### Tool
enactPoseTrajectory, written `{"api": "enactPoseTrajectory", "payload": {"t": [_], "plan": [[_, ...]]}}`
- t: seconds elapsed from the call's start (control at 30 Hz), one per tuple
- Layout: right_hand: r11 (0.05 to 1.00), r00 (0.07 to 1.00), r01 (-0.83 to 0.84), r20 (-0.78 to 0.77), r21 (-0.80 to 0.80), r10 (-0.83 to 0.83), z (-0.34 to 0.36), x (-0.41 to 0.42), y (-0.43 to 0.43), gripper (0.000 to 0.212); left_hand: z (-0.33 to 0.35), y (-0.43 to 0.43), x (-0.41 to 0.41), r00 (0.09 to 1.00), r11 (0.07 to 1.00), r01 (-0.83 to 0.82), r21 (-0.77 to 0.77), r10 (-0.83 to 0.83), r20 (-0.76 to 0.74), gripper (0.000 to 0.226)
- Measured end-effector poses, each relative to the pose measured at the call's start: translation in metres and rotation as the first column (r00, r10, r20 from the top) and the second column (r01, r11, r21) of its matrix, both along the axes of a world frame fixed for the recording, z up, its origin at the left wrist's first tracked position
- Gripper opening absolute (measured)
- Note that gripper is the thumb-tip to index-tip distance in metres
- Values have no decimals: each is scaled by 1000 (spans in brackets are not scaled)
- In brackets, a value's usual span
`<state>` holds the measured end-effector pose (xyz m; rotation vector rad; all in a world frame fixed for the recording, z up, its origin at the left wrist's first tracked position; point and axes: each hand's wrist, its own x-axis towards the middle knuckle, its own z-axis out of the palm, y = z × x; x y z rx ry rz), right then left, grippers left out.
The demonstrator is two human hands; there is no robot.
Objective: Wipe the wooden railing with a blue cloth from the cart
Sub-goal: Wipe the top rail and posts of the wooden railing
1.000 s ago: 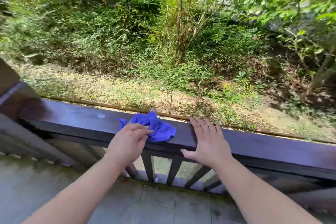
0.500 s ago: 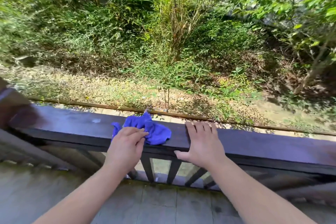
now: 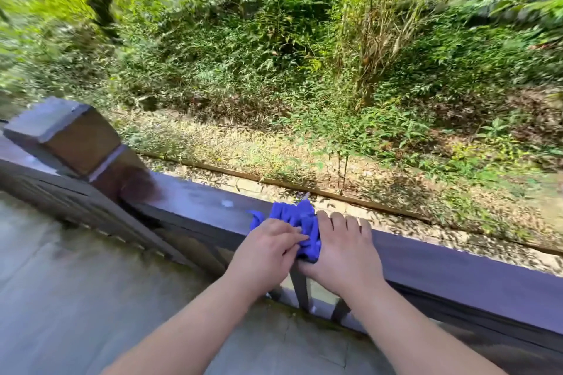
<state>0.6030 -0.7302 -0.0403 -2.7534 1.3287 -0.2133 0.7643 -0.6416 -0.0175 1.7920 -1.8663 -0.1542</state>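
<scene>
A crumpled blue cloth (image 3: 294, 218) lies on top of the dark wooden railing (image 3: 457, 271), which runs from a square post on the left down to the right edge. My left hand (image 3: 265, 250) presses on the near side of the cloth with its fingers laid over it. My right hand (image 3: 344, 250) rests flat on the rail with straight fingers, touching the cloth's right edge. The cart is not in view.
A square wooden post (image 3: 70, 137) caps the railing's left end, with another rail section leading off to the left. Grey deck tiles (image 3: 91, 298) lie below me. Beyond the rail there is a drop to gravel, leaf litter and dense green shrubs (image 3: 304, 55).
The view has swung left, bringing the post into sight. The cloth and my left hand now sit against my right hand, where before a gap lay between them.
</scene>
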Motion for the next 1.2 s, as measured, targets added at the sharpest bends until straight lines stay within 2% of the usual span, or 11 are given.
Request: {"api": "enactPoseTrajectory", "payload": {"t": [0.17, 0.3, 0.47, 0.67, 0.9, 1.07, 1.2], "plan": [[1000, 1000, 4, 5, -20, -4, 2, 0, 2, 106, 5, -4, 23, 1000, 1000, 20, 21, -20, 0, 23], [999, 998, 19, -51, -51, -21, 2, 3, 4, 107, 2, -3, 57, 998, 998, -56, -7, 56, 5, 24], [998, 982, 58, -182, 7, -56, 10, 18, 8, 115, -3, 5, 113, 993, 993, -117, -16, 117, -8, 22], [996, 989, 37, -146, 81, -25, 13, 110, 27, 120, -1, 25, 197, 981, 981, -193, -8, 193, 2, 20], [1000, 993, 5, -121, 24, -2, 4, 206, 50, 116, -4, 56, 301, 956, 956, -292, 23, 293, -35, 20], [998, 993, 49, -109, 47, -44, 6, 229, 56, 110, -5, 68, 344, 945, 945, -326, 26, 326, -34, 19], [998, 991, 52, -123, 34, -47, 7, 227, 55, 109, -7, 67, 337, 930, 931, -364, -9, 364, -48, 20]]}}
